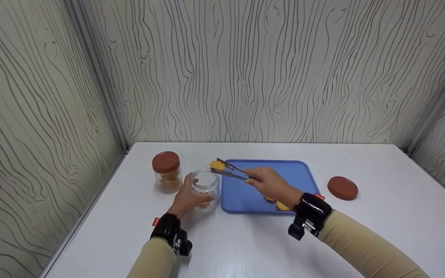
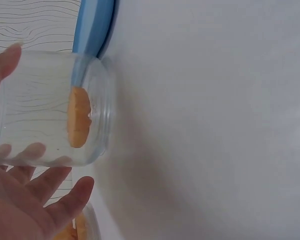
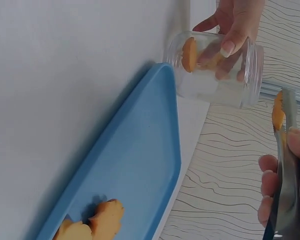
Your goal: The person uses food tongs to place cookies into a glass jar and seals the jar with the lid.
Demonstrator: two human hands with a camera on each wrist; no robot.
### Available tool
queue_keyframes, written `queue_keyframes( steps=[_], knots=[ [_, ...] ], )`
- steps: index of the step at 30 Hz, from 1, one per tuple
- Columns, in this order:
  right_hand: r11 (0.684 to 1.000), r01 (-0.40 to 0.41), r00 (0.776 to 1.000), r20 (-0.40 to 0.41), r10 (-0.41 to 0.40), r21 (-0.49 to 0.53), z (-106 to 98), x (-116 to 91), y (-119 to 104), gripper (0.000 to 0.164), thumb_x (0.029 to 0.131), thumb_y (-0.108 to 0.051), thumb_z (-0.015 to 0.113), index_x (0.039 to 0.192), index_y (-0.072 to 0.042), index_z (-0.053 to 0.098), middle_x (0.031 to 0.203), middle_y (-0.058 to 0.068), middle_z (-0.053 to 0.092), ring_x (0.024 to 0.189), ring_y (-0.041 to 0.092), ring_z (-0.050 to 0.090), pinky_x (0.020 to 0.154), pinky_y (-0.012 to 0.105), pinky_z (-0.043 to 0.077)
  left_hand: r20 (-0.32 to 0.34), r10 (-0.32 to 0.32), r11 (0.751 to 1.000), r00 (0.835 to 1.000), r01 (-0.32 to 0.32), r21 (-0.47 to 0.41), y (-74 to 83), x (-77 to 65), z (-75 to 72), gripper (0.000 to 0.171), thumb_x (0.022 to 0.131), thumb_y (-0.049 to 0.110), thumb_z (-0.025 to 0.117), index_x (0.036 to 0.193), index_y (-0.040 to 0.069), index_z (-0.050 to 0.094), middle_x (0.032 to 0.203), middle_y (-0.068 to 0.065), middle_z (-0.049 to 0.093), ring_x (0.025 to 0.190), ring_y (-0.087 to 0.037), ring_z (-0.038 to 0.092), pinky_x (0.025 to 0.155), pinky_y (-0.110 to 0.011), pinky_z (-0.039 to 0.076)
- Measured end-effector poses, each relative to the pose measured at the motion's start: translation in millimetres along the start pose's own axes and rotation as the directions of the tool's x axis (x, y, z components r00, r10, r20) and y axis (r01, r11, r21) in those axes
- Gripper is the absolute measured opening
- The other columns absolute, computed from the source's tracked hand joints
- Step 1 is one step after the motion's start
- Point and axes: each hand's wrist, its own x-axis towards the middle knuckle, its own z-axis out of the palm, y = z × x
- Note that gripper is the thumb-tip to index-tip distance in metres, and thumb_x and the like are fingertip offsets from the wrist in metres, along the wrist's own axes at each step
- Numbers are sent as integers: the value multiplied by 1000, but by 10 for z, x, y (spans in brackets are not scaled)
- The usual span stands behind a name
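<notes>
My left hand grips a clear, lidless jar, thumb on one side and fingers on the other. One orange-yellow cookie lies at the bottom of this jar. In my right hand is a pair of metal tongs, squeezed on another scalloped cookie. That cookie hangs just above and right of the jar's mouth. Under the right forearm, more cookies lie on the blue tray, partly hidden in the head view.
Left of the held jar stands a second jar with a brown lid, cookies inside. A loose brown lid lies right of the tray on the white table. Wood-patterned panels enclose the back and sides.
</notes>
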Motion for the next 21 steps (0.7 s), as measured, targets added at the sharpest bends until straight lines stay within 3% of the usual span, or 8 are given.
queue_keyframes(
  steps=[7, 14, 21],
  knots=[
    [998, 50, 999, -11, -50, -23, 81, 81, -60, 32, 95, -8, 60, 125, 6, 62, 100, 11, 69, 72, 11, 51, 65, 28, 46, 6, 5, 1000, 1000, -5, -10, 27, -31, -5, 101, 69, 21, 88, 148, 7, 26, 141, -20, 47, 126, -34, 46, 107, -52, 33],
    [998, 60, 998, -17, -60, -24, 124, 141, -85, 31, 94, -7, 61, 121, 7, 63, 103, 14, 70, 80, 16, 57, 72, 34, 52, -2, 31, 999, 1000, -31, -31, 42, -46, 9, 101, 69, 18, 88, 148, 5, 26, 139, -21, 48, 125, -35, 46, 106, -52, 33],
    [998, 63, 998, -4, -63, -20, 193, 216, -106, 31, 93, -4, 62, 121, 8, 62, 98, 14, 69, 77, 15, 55, 68, 32, 50, -11, 34, 999, 999, -34, 11, 25, -53, -4, 100, 71, 19, 86, 148, 3, 24, 138, -23, 48, 123, -35, 47, 105, -52, 35]
  ],
)
